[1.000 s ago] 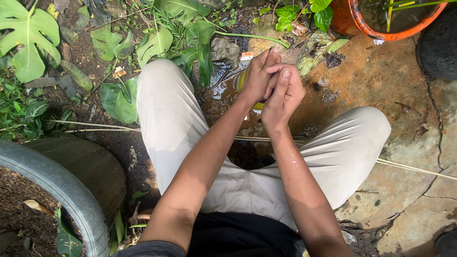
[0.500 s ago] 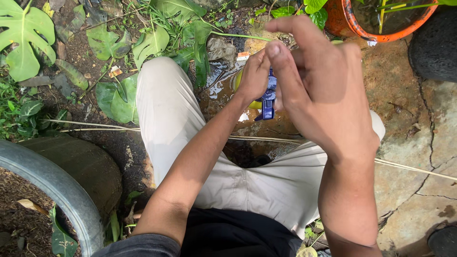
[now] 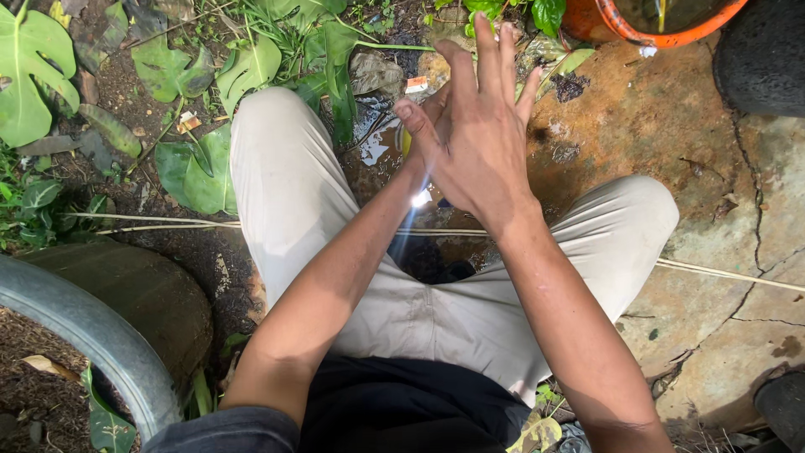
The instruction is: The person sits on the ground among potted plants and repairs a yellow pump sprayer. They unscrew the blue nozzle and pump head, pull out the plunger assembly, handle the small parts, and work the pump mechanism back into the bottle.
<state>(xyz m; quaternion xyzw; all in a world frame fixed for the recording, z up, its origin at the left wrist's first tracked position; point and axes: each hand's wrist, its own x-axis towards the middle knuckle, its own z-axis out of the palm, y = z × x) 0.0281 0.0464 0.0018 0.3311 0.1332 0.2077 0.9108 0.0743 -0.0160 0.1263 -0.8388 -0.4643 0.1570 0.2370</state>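
Hands over ground, squatting

Right hand (image 3: 478, 151) was spread open, fingers up, grasping nothing, w/ back to cam. Left hand (image 3: 423, 113) sat mostly hidden behind it; couldn't tell its grip. Small yellow-blue object (image 3: 408, 144) peeked out beside left hand, btwn knees, above wet ground. Leaves (image 3: 201, 168) lay left, orange pot (image 3: 662, 25) top right.

the person wears light beige trousers (image 3: 436, 310), smooth and a little creased over the thighs and knees. above them a black top (image 3: 402, 407) covers the waist. a dark grey sleeve (image 3: 226, 429) ends above the left elbow, leaving that forearm bare. the right forearm is bare too. the left hand (image 3: 423, 126) and right hand (image 3: 478, 138) carry no gloves, rings or watch.
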